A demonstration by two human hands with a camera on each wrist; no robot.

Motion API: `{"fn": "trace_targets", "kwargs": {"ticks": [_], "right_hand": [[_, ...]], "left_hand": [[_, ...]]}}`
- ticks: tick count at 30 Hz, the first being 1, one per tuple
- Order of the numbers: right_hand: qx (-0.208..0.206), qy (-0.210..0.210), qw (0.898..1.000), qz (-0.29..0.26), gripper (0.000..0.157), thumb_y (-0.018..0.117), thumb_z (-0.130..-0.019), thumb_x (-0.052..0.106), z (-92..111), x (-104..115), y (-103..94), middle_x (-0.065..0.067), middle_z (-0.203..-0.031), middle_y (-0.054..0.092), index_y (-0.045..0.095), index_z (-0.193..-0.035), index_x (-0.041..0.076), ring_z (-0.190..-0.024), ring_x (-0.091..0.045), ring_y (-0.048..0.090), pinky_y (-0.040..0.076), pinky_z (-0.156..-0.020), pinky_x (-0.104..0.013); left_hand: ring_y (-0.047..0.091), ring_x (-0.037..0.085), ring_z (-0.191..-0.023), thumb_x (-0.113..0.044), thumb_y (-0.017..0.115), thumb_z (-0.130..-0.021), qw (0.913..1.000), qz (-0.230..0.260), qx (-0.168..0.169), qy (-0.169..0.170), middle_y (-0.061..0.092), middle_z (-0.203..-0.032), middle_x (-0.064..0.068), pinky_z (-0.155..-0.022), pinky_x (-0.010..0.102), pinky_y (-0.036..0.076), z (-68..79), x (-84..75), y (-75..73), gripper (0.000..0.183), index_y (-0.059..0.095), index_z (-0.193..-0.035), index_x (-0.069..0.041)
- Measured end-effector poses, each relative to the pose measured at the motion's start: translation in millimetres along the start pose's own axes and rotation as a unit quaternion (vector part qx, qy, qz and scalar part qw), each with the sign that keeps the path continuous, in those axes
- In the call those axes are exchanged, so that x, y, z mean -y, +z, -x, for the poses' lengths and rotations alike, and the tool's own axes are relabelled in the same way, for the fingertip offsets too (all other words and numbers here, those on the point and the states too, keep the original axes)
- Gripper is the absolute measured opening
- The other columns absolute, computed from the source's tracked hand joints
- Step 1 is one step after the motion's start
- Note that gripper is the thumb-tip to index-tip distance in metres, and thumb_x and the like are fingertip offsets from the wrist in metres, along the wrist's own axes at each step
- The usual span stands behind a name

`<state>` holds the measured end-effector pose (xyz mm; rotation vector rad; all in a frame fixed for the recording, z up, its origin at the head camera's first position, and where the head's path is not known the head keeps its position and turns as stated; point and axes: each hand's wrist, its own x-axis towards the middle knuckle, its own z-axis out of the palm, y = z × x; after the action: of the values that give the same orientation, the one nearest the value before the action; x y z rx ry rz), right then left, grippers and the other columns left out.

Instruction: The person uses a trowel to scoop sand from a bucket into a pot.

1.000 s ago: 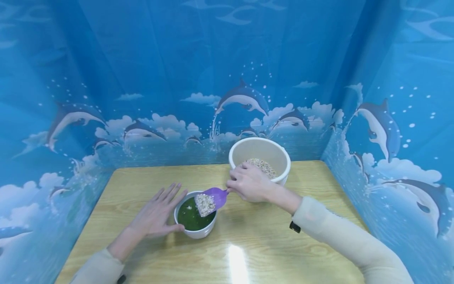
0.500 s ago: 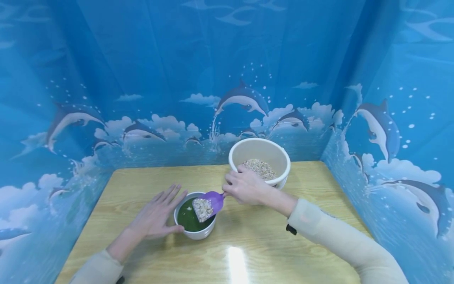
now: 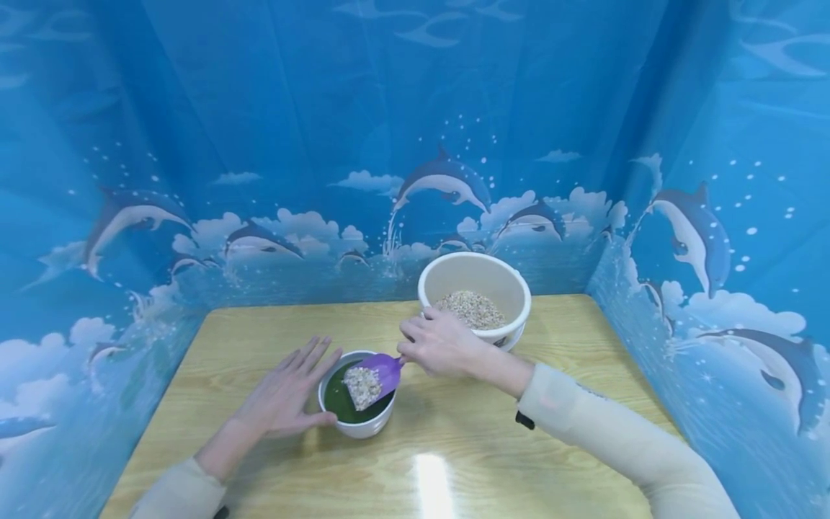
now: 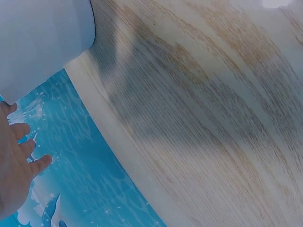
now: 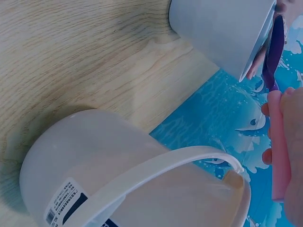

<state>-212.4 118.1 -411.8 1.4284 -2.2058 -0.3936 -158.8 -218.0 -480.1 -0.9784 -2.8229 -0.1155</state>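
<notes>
A small purple shovel with a pink handle is gripped in my right hand. Pale, gravel-like grains lie on its blade, which is over the mouth of a white pot. Inside the pot a dark green surface shows. My left hand has its fingers extended beside the pot, the thumb at the near rim. In the left wrist view, the left hand's fingers show below the pot's pale wall.
Behind my right hand stands a white bucket with more of the grains at its bottom. Its handle hangs down the side. The wooden table is surrounded by blue dolphin-print sheets.
My right hand has moved a little left and nearer to me, carrying the loaded shovel further across the pot. The left hand stays in place.
</notes>
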Motion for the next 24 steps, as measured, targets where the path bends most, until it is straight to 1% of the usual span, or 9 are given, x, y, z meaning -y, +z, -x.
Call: {"fn": "trace_targets", "kwargs": {"ticks": [3, 8, 14, 21, 24], "right_hand": [[-0.001, -0.002, 1.000, 0.002, 0.033, 0.052, -0.108, 0.051, -1.6, 1.3, -0.1, 0.008, -0.092, 0.067, 0.076, -0.102, 0.029, -0.083, -0.011, 0.064, 0.050, -0.077, -0.027], [-0.004, -0.007, 1.000, -0.002, 0.031, 0.054, -0.107, 0.050, -3.9, 2.6, -0.5, 0.009, -0.090, 0.065, 0.075, -0.100, 0.028, -0.081, -0.010, 0.063, 0.050, -0.077, -0.027], [-0.002, -0.005, 1.000, -0.010, 0.032, 0.052, -0.108, 0.049, -6.6, 3.3, -1.8, 0.009, -0.089, 0.063, 0.074, -0.100, 0.028, -0.079, -0.011, 0.061, 0.049, -0.076, -0.028], [0.005, -0.013, 1.000, -0.005, 0.032, 0.050, -0.109, 0.048, -8.1, 4.1, 0.3, 0.009, -0.092, 0.063, 0.074, -0.102, 0.028, -0.082, -0.011, 0.060, 0.048, -0.078, -0.028], [0.001, -0.017, 1.000, 0.000, 0.031, 0.050, -0.109, 0.048, -8.8, 4.4, 1.4, 0.008, -0.092, 0.063, 0.073, -0.102, 0.028, -0.083, -0.011, 0.060, 0.048, -0.077, -0.028]], "left_hand": [[0.036, 0.048, -0.156, -0.084, 0.061, -0.085, 1.0000, 0.000, -0.001, 0.000, 0.028, -0.172, 0.025, -0.122, 0.064, 0.041, -0.6, -0.2, 0.0, 0.113, 0.036, -0.163, -0.006], [0.035, 0.048, -0.157, -0.083, 0.061, -0.085, 1.0000, 0.003, 0.005, -0.004, 0.027, -0.172, 0.024, -0.123, 0.064, 0.039, -0.2, -0.8, -0.6, 0.113, 0.034, -0.164, -0.008], [0.034, 0.047, -0.158, -0.084, 0.061, -0.085, 1.0000, 0.001, 0.007, -0.006, 0.026, -0.172, 0.024, -0.124, 0.063, 0.039, -0.2, -0.9, -0.2, 0.113, 0.033, -0.165, -0.009], [0.035, 0.046, -0.157, -0.083, 0.061, -0.086, 1.0000, -0.001, 0.003, -0.004, 0.028, -0.172, 0.024, -0.124, 0.062, 0.040, -0.1, -1.3, -0.1, 0.112, 0.035, -0.164, -0.007], [0.036, 0.046, -0.157, -0.083, 0.061, -0.086, 1.0000, -0.001, 0.004, -0.005, 0.028, -0.171, 0.024, -0.124, 0.062, 0.039, 0.1, -1.7, -0.4, 0.112, 0.034, -0.164, -0.007]]}}
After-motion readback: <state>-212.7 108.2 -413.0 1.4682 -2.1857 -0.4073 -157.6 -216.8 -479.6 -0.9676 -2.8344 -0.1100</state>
